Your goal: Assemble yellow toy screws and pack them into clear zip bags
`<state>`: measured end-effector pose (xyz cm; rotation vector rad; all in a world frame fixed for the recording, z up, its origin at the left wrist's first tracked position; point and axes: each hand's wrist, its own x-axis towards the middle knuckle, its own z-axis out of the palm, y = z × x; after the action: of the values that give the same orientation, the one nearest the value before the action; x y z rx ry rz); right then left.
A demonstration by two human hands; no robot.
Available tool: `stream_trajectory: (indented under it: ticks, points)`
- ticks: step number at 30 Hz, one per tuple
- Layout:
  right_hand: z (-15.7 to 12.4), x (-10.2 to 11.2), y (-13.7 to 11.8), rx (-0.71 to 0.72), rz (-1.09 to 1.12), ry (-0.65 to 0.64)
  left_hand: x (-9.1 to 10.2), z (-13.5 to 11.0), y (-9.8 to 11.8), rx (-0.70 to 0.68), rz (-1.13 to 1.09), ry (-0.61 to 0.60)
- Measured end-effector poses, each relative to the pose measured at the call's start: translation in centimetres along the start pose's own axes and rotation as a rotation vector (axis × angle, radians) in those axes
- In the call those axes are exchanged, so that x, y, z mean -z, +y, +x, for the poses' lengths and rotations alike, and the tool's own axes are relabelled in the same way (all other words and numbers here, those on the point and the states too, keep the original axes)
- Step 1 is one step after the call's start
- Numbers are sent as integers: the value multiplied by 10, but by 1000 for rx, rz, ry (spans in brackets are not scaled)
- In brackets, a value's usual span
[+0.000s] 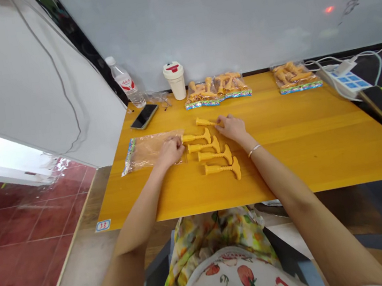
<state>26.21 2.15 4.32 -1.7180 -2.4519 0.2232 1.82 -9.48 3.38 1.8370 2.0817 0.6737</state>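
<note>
Near the middle of the table, my right hand (232, 127) has its fingers closed on the head end of a yellow toy hammer (205, 122), whose handle points left. Several more yellow toy hammers (216, 155) lie below it in a slanting row, handles to the left and heads to the right. A flat clear plastic bag (147, 151) with a colourful printed strip lies at the left. My left hand (171, 151) is closed at the bag's right end, beside the handle of the nearest hammer; its fingertips are partly hidden.
Filled bags of yellow toys (217, 89) stand along the back, and another filled bag (296, 76) is farther right. A phone (144, 117), water bottle (126, 83) and lidded cup (175, 81) occupy the back left. A power strip (347, 80) with cables sits at the right.
</note>
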Motion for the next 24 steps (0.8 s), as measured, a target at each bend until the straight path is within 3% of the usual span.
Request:
stream_trajectory:
  ticks: [4, 9, 13, 17, 24]
  points:
    - [-5, -1, 13, -47, 100, 69, 13, 13, 3, -20, -110, 38]
    - [-11, 8, 14, 14, 216, 214, 25, 9, 5, -175, -324, 141]
    - [-24, 14, -3, 142, 198, 263, 28, -3, 3, -314, -340, 200]
    - [-38, 17, -22, 240, 38, 258, 29, -6, 4, -354, -326, 255]
    - [-51, 16, -53, 293, -70, 247, 22, -12, 20, -465, -138, 227]
